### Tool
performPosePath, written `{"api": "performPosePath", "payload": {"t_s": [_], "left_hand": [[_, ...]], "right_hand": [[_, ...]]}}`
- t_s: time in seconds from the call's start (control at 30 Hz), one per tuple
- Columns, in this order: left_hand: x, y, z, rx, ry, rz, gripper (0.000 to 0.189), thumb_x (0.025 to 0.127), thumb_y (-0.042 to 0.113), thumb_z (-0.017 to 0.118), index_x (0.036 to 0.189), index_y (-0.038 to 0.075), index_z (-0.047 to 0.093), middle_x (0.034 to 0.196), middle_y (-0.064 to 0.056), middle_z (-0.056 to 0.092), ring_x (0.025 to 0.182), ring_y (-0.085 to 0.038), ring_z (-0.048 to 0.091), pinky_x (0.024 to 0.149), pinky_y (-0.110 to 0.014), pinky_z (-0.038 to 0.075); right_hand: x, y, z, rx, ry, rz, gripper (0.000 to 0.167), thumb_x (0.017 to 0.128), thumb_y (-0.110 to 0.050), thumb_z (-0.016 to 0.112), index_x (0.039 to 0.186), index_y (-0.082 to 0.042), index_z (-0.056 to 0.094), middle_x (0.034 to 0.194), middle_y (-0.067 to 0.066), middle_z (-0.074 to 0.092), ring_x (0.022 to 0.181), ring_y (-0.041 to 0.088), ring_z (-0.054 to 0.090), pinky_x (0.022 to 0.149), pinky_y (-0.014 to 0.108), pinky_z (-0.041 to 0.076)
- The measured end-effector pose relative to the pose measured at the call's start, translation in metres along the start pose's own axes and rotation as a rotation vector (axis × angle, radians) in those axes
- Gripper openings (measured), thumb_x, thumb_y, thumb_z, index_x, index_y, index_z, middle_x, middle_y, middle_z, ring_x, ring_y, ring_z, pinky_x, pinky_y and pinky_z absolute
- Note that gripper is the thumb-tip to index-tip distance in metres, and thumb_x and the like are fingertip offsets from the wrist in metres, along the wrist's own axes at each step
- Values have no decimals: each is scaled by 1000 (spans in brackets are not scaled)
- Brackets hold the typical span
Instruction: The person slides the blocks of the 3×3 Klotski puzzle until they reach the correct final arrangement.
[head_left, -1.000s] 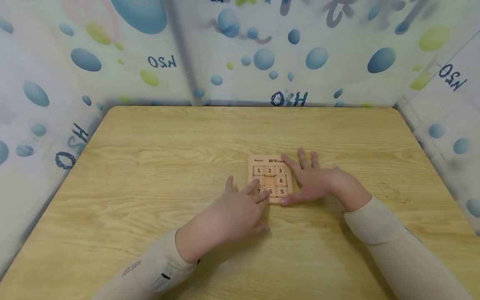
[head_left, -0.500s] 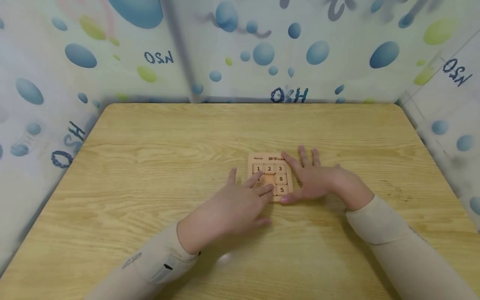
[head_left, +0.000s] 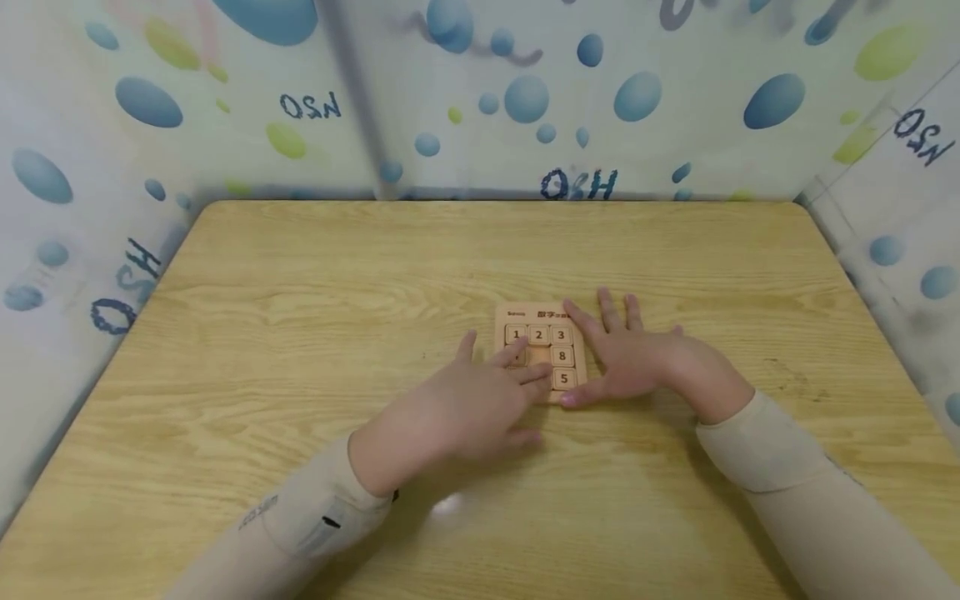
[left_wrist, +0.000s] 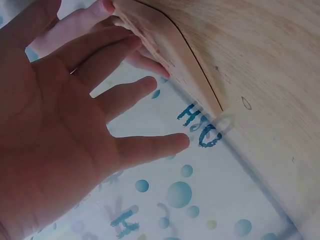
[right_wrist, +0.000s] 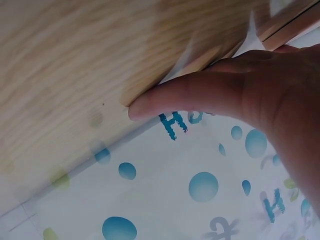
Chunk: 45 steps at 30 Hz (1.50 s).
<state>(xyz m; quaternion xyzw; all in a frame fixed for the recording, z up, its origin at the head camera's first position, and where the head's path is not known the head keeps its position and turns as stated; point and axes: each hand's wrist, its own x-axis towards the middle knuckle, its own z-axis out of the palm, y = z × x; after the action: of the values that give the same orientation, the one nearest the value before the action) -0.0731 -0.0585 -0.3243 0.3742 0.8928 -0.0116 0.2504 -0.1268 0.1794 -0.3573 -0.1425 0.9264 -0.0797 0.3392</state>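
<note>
A wooden number slide puzzle (head_left: 528, 314) lies flat on the table in the head view. Tiles 1, 2 and 3 fill its top row; the middle cell has no tile. Tiles marked 8 (head_left: 562, 356) and 5 (head_left: 564, 379) show at the right. My left hand (head_left: 480, 408) reaches over the lower left of the board, fingers extended on the tiles and hiding much of the bottom row. My right hand (head_left: 637, 362) braces the board's right side, index finger at the upper corner and thumb at the lower one. In the left wrist view the puzzle's edge (left_wrist: 185, 55) appears beyond the left fingers.
The wood-grain table (head_left: 337, 275) reaches back to a white wall (head_left: 480, 158) printed with blue and green drops and lettering. Side walls rise at left and right. A pale sleeve (head_left: 292, 517) covers the left forearm, and another sleeve (head_left: 810, 475) the right.
My left fingers have slid slightly right and forward along the lower tiles, covering the 7 and 6 that showed before. My right hand keeps its place at the board. The head view has tilted slightly.
</note>
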Motion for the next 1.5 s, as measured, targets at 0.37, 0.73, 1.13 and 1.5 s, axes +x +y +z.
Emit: {"api": "performPosePath", "payload": {"t_s": [0.37, 0.73, 1.13, 1.5], "left_hand": [[-3, -10, 3, 51, -6, -96, 80, 106, 66, 49, 169, 21, 31, 180, 6, 17, 169, -26, 5, 127, -79, 8], [-14, -18, 5, 48, -9, -125, 78, 106, 63, 49, 168, 18, 33, 179, 3, 16, 169, -25, 8, 126, -80, 10], [-14, -17, 7, 49, -12, -126, 80, 107, 63, 50, 169, 18, 30, 180, 6, 12, 169, -26, 9, 126, -79, 12], [-13, -17, 8, 39, -26, -132, 80, 106, 64, 50, 169, 18, 30, 180, 5, 12, 169, -26, 8, 126, -78, 11]], "right_hand": [[-2, -3, -3, -16, 5, -10, 138, 77, -93, 64, 170, -31, -17, 172, 25, -30, 157, 61, -20, 98, 101, 8], [-1, -4, -2, -15, 33, -45, 137, 79, -88, 68, 172, -25, -10, 172, 35, -22, 154, 69, -14, 105, 96, 17], [-3, 1, -4, -8, 62, -80, 134, 78, -86, 70, 173, -26, -2, 173, 37, -16, 155, 70, -8, 113, 90, 19], [-5, 2, 1, -24, 65, -34, 132, 77, -92, 64, 172, -35, -5, 176, 27, -17, 159, 63, -9, 102, 97, 22]]}}
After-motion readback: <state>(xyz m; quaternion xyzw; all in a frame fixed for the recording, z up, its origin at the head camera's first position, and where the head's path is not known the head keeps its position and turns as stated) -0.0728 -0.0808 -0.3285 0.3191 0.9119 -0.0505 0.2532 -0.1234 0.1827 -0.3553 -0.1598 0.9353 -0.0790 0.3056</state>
